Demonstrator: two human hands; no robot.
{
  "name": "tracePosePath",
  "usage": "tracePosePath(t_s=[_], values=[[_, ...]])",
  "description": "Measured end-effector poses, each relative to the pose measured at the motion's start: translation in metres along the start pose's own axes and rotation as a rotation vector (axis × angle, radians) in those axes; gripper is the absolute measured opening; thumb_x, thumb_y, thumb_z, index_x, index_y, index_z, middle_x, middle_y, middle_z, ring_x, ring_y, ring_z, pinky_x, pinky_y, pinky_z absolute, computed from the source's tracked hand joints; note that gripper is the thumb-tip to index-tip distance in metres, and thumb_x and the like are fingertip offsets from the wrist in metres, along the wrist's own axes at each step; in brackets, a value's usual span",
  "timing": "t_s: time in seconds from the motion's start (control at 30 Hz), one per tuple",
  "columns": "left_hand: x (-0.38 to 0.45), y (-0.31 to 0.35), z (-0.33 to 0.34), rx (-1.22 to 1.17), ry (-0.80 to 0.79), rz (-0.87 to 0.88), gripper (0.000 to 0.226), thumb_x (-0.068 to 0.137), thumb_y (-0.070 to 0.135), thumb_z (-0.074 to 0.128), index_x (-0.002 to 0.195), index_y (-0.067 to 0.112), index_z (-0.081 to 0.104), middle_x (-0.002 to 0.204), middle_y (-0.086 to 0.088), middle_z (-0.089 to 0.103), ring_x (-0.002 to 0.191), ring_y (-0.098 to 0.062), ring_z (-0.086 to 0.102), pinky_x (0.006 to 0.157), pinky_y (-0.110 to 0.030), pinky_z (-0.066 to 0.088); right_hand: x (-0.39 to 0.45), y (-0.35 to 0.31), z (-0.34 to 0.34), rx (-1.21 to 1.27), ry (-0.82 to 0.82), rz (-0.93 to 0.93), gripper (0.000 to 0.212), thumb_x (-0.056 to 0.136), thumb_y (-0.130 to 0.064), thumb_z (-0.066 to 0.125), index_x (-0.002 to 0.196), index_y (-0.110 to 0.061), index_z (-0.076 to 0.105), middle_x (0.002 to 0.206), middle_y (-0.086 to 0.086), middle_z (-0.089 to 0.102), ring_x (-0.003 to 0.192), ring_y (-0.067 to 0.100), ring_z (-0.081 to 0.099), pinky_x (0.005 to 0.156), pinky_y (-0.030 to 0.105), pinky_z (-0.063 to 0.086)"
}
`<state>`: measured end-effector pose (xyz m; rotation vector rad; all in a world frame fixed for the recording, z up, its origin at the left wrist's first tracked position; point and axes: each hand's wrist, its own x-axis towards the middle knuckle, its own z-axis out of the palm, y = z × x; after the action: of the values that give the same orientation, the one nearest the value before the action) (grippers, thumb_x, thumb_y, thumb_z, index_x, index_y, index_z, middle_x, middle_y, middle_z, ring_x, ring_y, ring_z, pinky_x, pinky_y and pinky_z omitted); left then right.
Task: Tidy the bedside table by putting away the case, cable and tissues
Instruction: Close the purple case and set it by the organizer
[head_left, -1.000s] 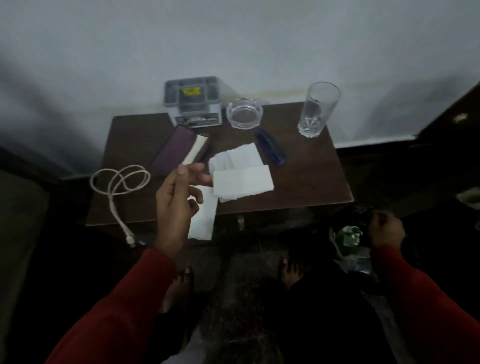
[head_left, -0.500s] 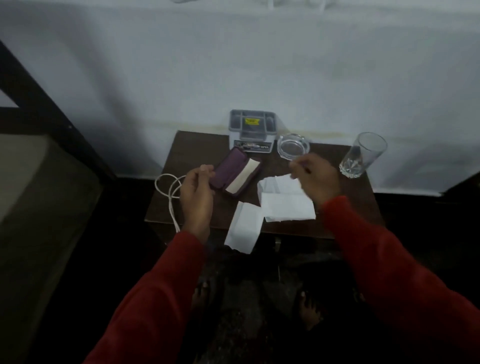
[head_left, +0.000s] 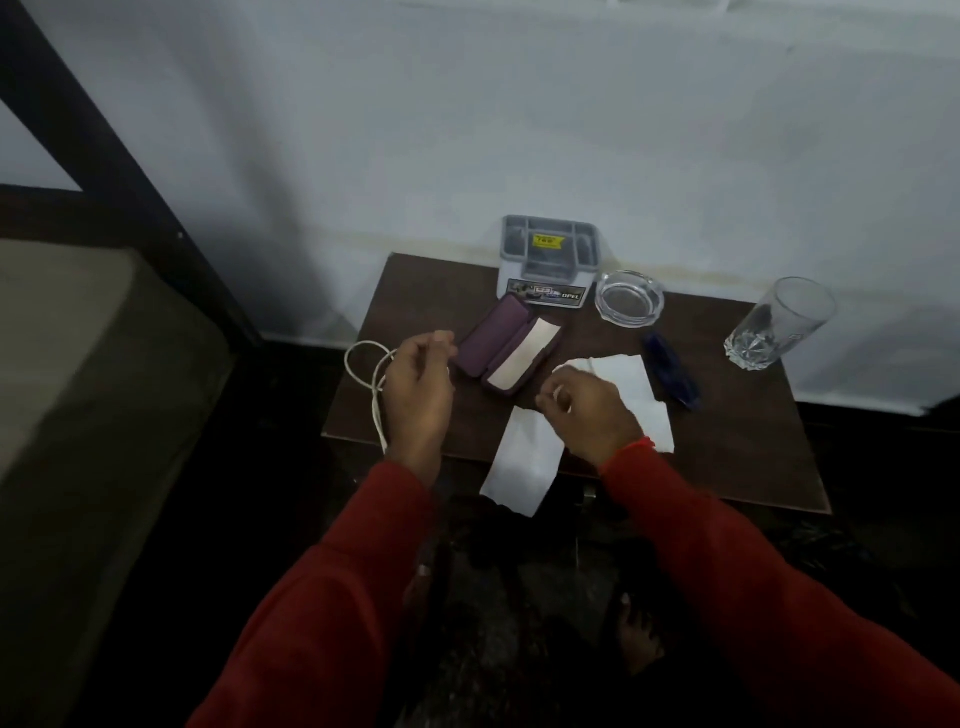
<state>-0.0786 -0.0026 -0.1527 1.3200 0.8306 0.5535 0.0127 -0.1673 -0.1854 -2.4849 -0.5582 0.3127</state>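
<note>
An open purple case (head_left: 506, 345) with a pale lining lies on the dark wooden bedside table (head_left: 737, 452). A white cable (head_left: 363, 366) is coiled at the table's left edge. My left hand (head_left: 421, 387) hovers between the cable and the case, fingers curled together, with nothing visible in them. White tissues (head_left: 631, 376) lie in the middle of the table. My right hand (head_left: 589, 410) rests over them, its fingertips pinching a tissue's left corner. Another tissue (head_left: 524, 467) hangs over the front edge.
A grey compartment organiser (head_left: 548, 254) stands at the back against the wall, with a glass ashtray (head_left: 629, 300) and a tall drinking glass (head_left: 779, 325) to its right. A blue object (head_left: 670, 374) lies beside the tissues. A bed (head_left: 78, 374) is at the left.
My right hand came up from the lower right, reached the back of the tissues, then drew back to their left corner. My left hand shifted left beside the case. The camera view shifted.
</note>
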Motion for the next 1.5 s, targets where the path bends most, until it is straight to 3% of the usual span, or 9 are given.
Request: tracePosePath(t_s=[0.33,0.6,0.73,0.9,1.07,1.17,1.27,1.33,1.5], values=[[-0.014,-0.006,0.011,0.094,-0.069,-0.003,0.012,0.099,0.023,0.061,0.093,0.031,0.069,0.106,0.000,0.074,0.105,-0.018,0.067,0.097,-0.046,0.053,0.013,-0.013,0.023,0.054,-0.053,-0.136,0.044,0.095,-0.036,0.055,0.139,-0.029,0.050,0.107,0.016,0.066,0.108,0.031,0.059,0.094,0.042,0.049],[-0.005,-0.012,0.008,0.129,-0.045,0.027,0.012,0.098,0.026,0.060,0.097,0.023,0.072,0.085,0.011,0.071,0.077,-0.009,0.063,0.062,-0.023,0.050,0.026,-0.009,0.019,0.139,0.169,-0.109,0.026,0.094,-0.022,0.060,0.113,-0.008,0.071,0.106,0.013,0.074,0.101,0.028,0.066,0.092,0.031,0.044],[-0.016,-0.019,0.008,0.517,-0.461,0.191,0.016,0.095,0.029,0.061,0.085,0.028,0.074,0.073,0.010,0.072,0.070,-0.004,0.067,0.067,-0.025,0.055,0.023,-0.008,0.004,0.312,0.246,-0.037,0.017,0.090,-0.019,0.062,0.099,-0.015,0.075,0.095,0.002,0.076,0.083,0.016,0.069,0.087,0.033,0.053],[-0.029,-0.051,0.009,1.285,-0.792,0.516,0.044,0.096,0.053,0.050,0.137,0.037,0.059,0.146,0.013,0.057,0.125,-0.021,0.043,0.098,-0.040,0.031,0.018,0.001,-0.012,0.436,0.310,0.005,0.017,0.089,-0.019,0.059,0.097,-0.022,0.074,0.082,-0.010,0.070,0.070,0.013,0.067,0.078,0.039,0.058],[-0.028,-0.056,0.018,1.369,-0.729,0.452,0.058,0.101,0.061,0.030,0.155,0.039,0.029,0.167,0.020,0.020,0.136,-0.026,0.026,0.104,-0.049,0.022,0.012,0.018,-0.025,0.509,0.325,0.018,0.018,0.089,-0.020,0.059,0.098,-0.027,0.072,0.076,-0.015,0.065,0.066,0.012,0.062,0.069,0.042,0.059],[-0.031,-0.047,0.036,1.109,-0.558,0.316,0.047,0.106,0.050,0.027,0.150,0.037,0.037,0.163,0.009,0.033,0.140,-0.026,0.029,0.111,-0.051,0.023,0.005,0.027,-0.031,0.546,0.324,-0.017,0.020,0.090,-0.017,0.058,0.097,-0.029,0.072,0.072,-0.020,0.063,0.067,0.008,0.060,0.065,0.037,0.056],[-0.035,-0.015,0.058,0.190,-0.377,-0.121,0.048,0.106,0.057,0.025,0.121,0.030,0.062,0.135,-0.006,0.066,0.121,-0.026,0.061,0.099,-0.045,0.045,0.000,0.033,-0.039,0.591,0.321,-0.060,0.020,0.092,-0.014,0.058,0.097,-0.028,0.072,0.071,-0.023,0.064,0.060,0.004,0.058,0.057,0.028,0.049],[-0.029,-0.006,0.061,-0.221,-0.388,-0.383,0.071,0.096,0.074,0.023,0.129,0.025,0.063,0.128,-0.008,0.071,0.113,-0.032,0.069,0.093,-0.048,0.051,-0.001,0.036,-0.045,0.621,0.311,-0.106,0.019,0.093,-0.013,0.059,0.097,-0.028,0.070,0.074,-0.023,0.065,0.057,0.003,0.057,0.055,0.023,0.045],[-0.027,-0.010,0.061,-0.449,-0.444,-0.459,0.051,0.100,0.055,0.048,0.135,0.022,0.062,0.130,-0.013,0.071,0.117,-0.038,0.068,0.096,-0.063,0.054,-0.001,0.037,-0.051,0.589,0.092,-0.196,0.019,0.091,-0.026,0.064,0.108,-0.032,0.059,0.094,-0.010,0.072,0.071,0.005,0.064,0.061,0.018,0.050]])
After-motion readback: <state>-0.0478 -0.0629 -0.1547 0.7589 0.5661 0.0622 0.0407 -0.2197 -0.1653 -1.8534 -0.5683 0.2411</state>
